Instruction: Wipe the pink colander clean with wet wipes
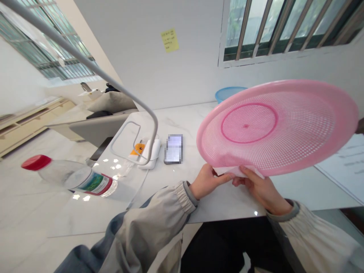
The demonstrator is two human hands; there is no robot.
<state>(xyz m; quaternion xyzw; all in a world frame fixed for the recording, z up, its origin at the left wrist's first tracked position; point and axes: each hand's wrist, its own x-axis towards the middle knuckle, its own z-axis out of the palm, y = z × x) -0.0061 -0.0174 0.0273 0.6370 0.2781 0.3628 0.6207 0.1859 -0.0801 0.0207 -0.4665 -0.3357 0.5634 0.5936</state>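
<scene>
A pink plastic colander is held tilted above the table, its perforated inside facing me. A thin white strip, like tissue or paper, lies along its near rim. My left hand is closed at the left end of this strip, thumb stretched along it. My right hand grips the colander's near rim, thumb on top over the white strip and fingers curled below. The fingers under the rim are partly hidden.
On the white table stand a water bottle with a red cap, a phone, a white box-like object and a grey lamp arm. A blue basket is behind the colander; printed papers lie right.
</scene>
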